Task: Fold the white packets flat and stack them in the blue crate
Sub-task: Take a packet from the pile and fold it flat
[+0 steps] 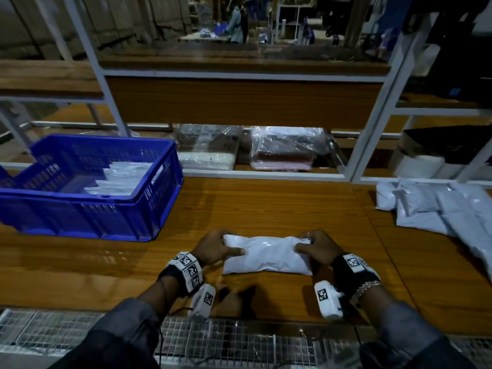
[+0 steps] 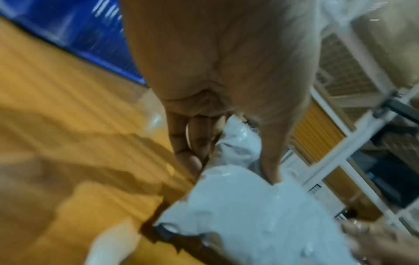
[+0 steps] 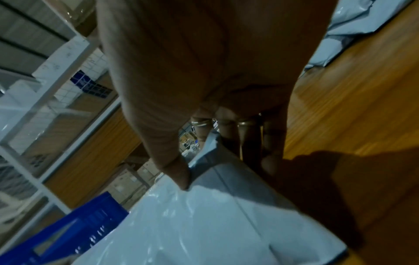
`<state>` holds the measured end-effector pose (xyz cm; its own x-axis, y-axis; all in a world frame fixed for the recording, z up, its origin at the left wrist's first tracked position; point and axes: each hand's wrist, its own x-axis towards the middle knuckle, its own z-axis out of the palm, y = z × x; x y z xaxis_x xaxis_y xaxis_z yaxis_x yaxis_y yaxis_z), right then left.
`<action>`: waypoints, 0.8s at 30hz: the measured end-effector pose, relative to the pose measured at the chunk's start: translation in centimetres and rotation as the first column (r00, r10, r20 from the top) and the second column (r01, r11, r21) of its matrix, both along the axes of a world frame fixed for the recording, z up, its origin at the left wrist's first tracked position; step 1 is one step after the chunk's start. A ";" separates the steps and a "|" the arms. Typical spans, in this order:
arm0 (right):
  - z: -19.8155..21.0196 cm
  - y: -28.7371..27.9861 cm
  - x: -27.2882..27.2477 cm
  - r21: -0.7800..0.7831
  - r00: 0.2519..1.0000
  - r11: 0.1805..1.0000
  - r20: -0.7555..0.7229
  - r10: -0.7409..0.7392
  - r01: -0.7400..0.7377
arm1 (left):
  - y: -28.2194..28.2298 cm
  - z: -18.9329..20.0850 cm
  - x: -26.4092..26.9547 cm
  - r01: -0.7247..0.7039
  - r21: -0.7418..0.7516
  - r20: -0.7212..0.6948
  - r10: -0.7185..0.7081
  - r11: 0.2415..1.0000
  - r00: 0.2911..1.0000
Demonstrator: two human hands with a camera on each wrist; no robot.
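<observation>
1. The left hand [image 1: 215,249] is curled over the left end of a puffy white plastic packet [image 1: 266,255]: the thumb is laid on the packet's top and the fingers are wrapped round its far edge, so that end is pinched. In the left wrist view the thumb tip [image 2: 271,176] is seen pressed into the white film.

2. The right hand [image 1: 318,249] is clamped likewise on the packet's right end, thumb on top and ringed fingers [image 3: 243,129] hooked over the far edge; in the right wrist view a flap of film is seen raised between thumb and fingers.

3. The held packet lies on the brown wood-grain table [image 1: 266,203], near the front edge and between the two wrists. It is still bulged and creased, not flat, so the fold is judged to be under way rather than finished.

4. To the far left, on the same table, a blue slotted plastic crate [image 1: 149,209] is set well apart from the hands. A leaning row of white packets [image 1: 119,178] is already seen inside it, so part of the work is judged done.

5. At the far right of the table a loose heap of pale unfolded packets [image 1: 436,206] is left waiting; its full count cannot be told, since it runs out of view.

6. What is judged to remain: the present packet is to be pressed flat and carried left into the crate, and then the heap on the right is to be worked through.
</observation>
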<state>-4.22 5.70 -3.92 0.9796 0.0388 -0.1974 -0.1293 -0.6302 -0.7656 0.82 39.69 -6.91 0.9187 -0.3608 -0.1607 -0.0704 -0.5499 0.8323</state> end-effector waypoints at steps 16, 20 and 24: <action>-3.1 7.0 -0.5 -0.567 0.979 0.803 -0.035 0.203 -0.186 | -6.4 -1.8 -2.9 0.039 0.579 0.327 -0.276 0.814 0.904; -4.9 7.3 -0.5 -0.603 0.983 0.788 0.033 0.179 -0.123 | -6.4 -3.3 -2.7 0.049 0.622 0.293 -0.290 0.781 0.911; -7.3 7.3 -0.6 -0.622 0.976 0.780 0.125 0.181 -0.065 | -6.7 -5.2 -2.8 0.077 0.614 0.265 -0.297 0.786 0.917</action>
<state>-4.85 12.96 -11.18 0.9945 0.0892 -0.0541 0.0756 -0.9734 -0.2162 -2.00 32.97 -12.10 0.8779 -0.4690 -0.0970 -0.4319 -0.8628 0.2626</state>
